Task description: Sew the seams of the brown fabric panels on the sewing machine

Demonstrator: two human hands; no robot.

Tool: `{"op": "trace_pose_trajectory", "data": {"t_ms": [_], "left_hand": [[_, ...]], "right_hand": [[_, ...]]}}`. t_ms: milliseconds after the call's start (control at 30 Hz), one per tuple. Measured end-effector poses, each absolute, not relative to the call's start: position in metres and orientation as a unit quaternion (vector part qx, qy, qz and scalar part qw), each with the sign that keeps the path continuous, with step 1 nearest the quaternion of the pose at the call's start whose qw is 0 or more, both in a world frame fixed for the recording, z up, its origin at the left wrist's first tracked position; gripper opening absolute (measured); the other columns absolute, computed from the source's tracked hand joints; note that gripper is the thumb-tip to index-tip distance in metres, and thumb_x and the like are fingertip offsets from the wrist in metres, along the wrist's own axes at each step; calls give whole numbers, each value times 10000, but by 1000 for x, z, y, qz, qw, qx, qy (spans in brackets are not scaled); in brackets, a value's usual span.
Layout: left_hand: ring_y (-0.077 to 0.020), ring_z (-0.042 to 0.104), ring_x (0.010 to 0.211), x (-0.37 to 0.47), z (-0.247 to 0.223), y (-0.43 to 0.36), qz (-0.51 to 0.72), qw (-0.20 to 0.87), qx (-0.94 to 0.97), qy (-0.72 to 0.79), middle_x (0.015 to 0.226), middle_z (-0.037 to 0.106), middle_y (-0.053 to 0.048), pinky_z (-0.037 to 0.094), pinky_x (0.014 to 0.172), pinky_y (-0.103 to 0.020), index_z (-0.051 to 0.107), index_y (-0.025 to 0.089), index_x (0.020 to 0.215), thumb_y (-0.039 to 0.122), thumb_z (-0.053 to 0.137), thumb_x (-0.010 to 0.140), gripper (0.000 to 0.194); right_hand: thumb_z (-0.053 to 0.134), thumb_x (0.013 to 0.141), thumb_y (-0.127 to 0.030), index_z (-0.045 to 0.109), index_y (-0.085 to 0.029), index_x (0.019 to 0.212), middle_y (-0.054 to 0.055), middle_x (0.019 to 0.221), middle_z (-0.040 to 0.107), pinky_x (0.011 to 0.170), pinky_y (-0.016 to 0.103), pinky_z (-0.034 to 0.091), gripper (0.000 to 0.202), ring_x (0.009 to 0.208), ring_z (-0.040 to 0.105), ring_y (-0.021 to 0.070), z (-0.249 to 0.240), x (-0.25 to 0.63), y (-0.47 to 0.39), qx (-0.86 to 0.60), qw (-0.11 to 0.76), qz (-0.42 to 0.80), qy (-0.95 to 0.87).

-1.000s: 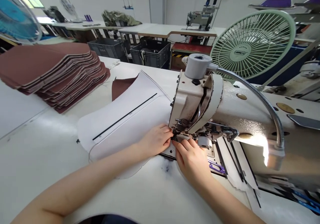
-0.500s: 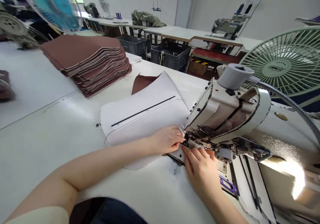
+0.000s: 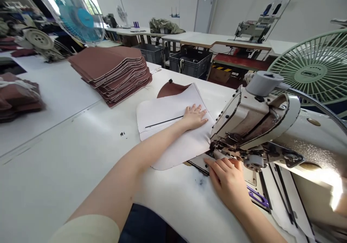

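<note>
My left hand [image 3: 194,118] lies flat with spread fingers on a white-faced sheet panel [image 3: 173,149] that carries a black strip [image 3: 164,122]. The panel's right edge runs in by the presser foot of a sewing machine [image 3: 252,120]. A brown corner [image 3: 173,88] with a small black tip shows past the panel's far edge. Close in front of the presser foot, my right hand [image 3: 226,176] rests on the machine bed, fingers together and bent; their tips are partly hidden, so what they hold cannot be made out.
Stacked brown panels [image 3: 116,69] stand at the back left, and a tied brown bundle [image 3: 18,96] lies at the far left. A green fan [image 3: 311,71] is behind the machine, a blue fan [image 3: 81,17] at the upper left. Grey crates [image 3: 189,60] sit beyond the table.
My left hand has left the presser foot area, moved up and away onto the panel, and opened flat. The panel has turned slightly. My right hand stays by the foot. The view has shifted left.
</note>
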State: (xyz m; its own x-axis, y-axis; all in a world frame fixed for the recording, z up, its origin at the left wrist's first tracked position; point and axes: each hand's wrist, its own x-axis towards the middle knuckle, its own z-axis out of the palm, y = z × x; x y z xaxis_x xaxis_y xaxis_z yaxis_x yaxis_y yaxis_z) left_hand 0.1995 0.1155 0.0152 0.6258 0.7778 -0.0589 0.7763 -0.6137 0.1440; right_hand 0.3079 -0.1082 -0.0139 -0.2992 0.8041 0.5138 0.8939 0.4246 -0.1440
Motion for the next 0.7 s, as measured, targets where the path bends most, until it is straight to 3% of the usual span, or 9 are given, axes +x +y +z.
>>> {"op": "trace_pose_trajectory", "data": {"t_ms": [100,267,333,433,567,633,700], "left_hand": [[-317,127,1450,194,6,114,-8,81,905,418,1579,166,-120,170,1131,-511,274,217,1491,481,258,981,575],[-279,120,1458,139,7,69,-23,72,931,358,1581,157,-112,141,1148,-471,286,215,1485,428,320,978,551],[-304,159,1448,103,11,38,-23,67,954,291,1569,198,-123,168,1133,-500,324,211,1468,416,382,955,555],[-335,248,1415,52,24,-10,-32,112,970,213,1539,295,-106,256,1092,-522,382,239,1426,415,514,880,589],[-242,552,1169,23,45,-35,22,218,958,186,1278,594,-99,441,951,-356,395,212,1383,416,515,884,552],[-206,584,1087,30,47,-25,93,196,954,208,1203,615,-94,461,915,-315,442,199,1337,353,455,919,446],[-225,555,1125,46,40,-8,142,114,955,233,1222,591,-120,440,959,-359,486,170,1303,260,423,921,398]], "right_hand": [[424,959,-158,653,-182,1062,-2,670,605,760,335,353,253,670,567,161,-10,308,-110,-517,280,-80,-805],[431,948,-147,574,-225,1259,7,734,635,743,335,379,351,703,573,175,-3,308,-112,-504,309,-82,-802],[439,938,-136,531,-229,1309,26,832,665,746,343,392,394,763,580,189,-1,305,-114,-497,320,-92,-802],[442,915,-100,519,-195,1314,82,1089,672,818,359,418,417,1008,582,224,0,294,-117,-486,305,-102,-813],[428,904,-57,552,-173,1277,84,1315,589,946,352,392,410,1275,452,216,-4,272,-122,-416,267,-131,-860],[440,917,-70,590,-173,1218,72,1335,580,973,354,378,352,1284,450,204,-7,263,-124,-383,255,-141,-876],[477,920,-98,635,-163,1103,80,1297,609,959,355,393,251,1244,493,208,-10,258,-125,-379,253,-139,-879]]}}
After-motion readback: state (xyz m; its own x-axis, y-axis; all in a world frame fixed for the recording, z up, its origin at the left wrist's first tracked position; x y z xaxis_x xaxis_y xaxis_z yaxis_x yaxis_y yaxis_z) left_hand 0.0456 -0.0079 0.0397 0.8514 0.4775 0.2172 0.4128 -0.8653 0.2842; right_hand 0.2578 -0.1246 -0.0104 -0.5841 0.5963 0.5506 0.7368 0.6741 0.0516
